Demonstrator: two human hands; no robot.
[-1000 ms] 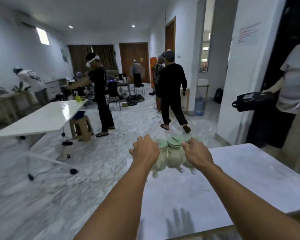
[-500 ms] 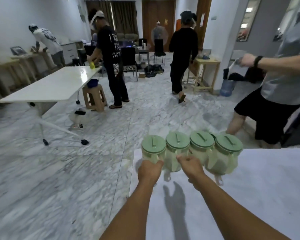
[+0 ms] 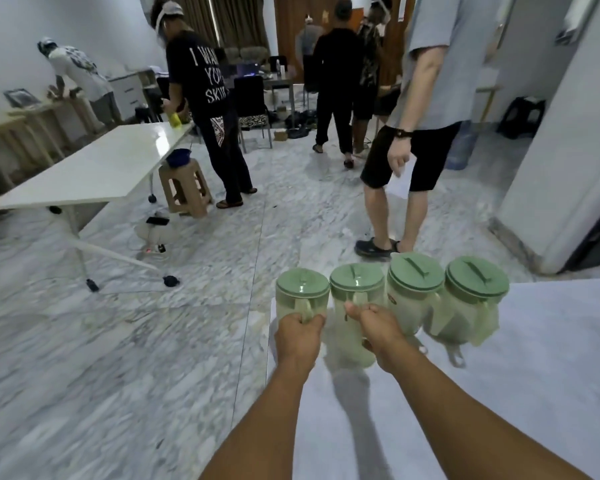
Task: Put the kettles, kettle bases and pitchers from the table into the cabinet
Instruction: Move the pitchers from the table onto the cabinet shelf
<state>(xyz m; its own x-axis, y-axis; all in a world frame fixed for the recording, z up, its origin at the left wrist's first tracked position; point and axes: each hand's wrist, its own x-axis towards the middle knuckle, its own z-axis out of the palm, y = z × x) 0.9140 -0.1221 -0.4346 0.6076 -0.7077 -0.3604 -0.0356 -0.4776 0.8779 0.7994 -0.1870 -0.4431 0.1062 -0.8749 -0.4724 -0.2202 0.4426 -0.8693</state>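
Note:
Several pale green pitchers with darker green lids stand in a row at the far left corner of the white table (image 3: 499, 393). My left hand (image 3: 300, 336) is closed around the handle of the leftmost pitcher (image 3: 302, 289). My right hand (image 3: 378, 329) grips the handle of the second pitcher (image 3: 355, 284). Two more pitchers, one (image 3: 414, 277) and another (image 3: 475, 284), stand to the right, untouched. No kettle, kettle base or cabinet is in view.
A person in grey shirt and black shorts (image 3: 420, 133) stands just beyond the table. Other people stand further back. A long white table on wheels (image 3: 94, 171) and a brown stool (image 3: 186, 188) are at left. A wall corner (image 3: 551, 188) juts in at right.
My view has tilted down and moved closer. Both hands went from hovering over the pitchers to closing on the handles of the two left ones. The person in shorts has stepped left.

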